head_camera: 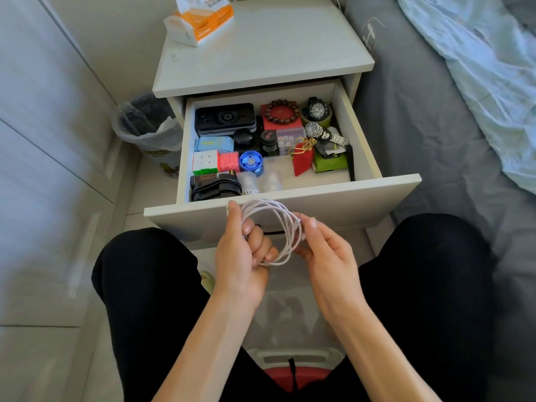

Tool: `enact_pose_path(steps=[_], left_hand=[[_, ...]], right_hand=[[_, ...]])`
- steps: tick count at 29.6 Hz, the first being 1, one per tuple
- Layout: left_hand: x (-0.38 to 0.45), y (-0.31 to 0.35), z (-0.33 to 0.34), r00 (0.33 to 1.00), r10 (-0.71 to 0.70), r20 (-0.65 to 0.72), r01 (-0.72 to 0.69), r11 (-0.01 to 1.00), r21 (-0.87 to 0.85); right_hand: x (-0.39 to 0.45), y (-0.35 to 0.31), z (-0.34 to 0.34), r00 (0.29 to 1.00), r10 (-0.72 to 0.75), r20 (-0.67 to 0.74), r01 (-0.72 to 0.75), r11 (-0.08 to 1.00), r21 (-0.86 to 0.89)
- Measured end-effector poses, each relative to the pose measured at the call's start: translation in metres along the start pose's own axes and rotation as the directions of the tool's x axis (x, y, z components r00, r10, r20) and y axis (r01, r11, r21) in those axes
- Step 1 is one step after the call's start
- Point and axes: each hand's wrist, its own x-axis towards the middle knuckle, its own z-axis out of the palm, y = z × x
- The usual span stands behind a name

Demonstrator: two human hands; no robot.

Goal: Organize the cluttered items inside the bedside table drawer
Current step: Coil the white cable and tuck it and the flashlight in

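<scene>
Before drawer [290, 198] | two hands [285, 256] hold one white cable coil [278, 227] | two watches [317, 120]

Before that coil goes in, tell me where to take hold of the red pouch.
Grip the red pouch at its gathered neck under the gold tie, coming from above: it lies flat on the drawer floor, the neck its narrowest part.

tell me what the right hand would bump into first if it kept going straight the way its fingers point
Probably the white cable: the right hand points up and left, its fingertips already at the coil that the left hand grips. Just beyond that is the open drawer's front panel; depth between them is unclear.
</scene>
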Motion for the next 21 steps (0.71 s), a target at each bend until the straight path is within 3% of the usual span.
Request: enact_pose_path(steps=[2, 5, 8, 10, 13, 17, 21], left_hand=[[0.000, -0.005, 0.001, 1.000, -0.013, -0.019, 0.012, 0.998, -0.062], [-0.001, -0.010, 0.000, 1.000, 0.012, -0.026, -0.014, 0.994, -0.108], [0.001, -0.013, -0.006, 0.991, 0.132, -0.021, -0.130, 0.988, 0.082], [0.002, -0.016, -0.014, 0.955, 0.293, 0.047, -0.289, 0.885, 0.365], [0.002, -0.020, -0.027, 0.858, 0.452, 0.246, -0.496, 0.600, 0.628], [0.000, -0.015, -0.033, 0.836, 0.352, 0.422, -0.546, 0.457, 0.702], [0.002, 0.005, -0.040, 0.873, 0.140, 0.467, -0.481, 0.409, 0.776]], right_hand=[[-0.004, 0.005, 0.008, 1.000, -0.009, -0.022, 0.007, 0.999, -0.051], [-0.010, 0.007, 0.017, 0.998, 0.029, 0.055, -0.030, 0.999, 0.012], [-0.010, 0.006, 0.015, 0.998, -0.018, 0.064, 0.023, 0.997, -0.072], [-0.007, 0.006, 0.010, 0.999, -0.045, 0.008, 0.045, 0.989, -0.138], [-0.001, 0.004, 0.001, 0.994, -0.086, -0.066, 0.071, 0.977, -0.199], [0.004, 0.000, -0.006, 0.979, -0.204, -0.008, 0.182, 0.891, -0.416], [0.015, -0.012, -0.019, 0.976, -0.160, 0.145, 0.213, 0.829, -0.517]])
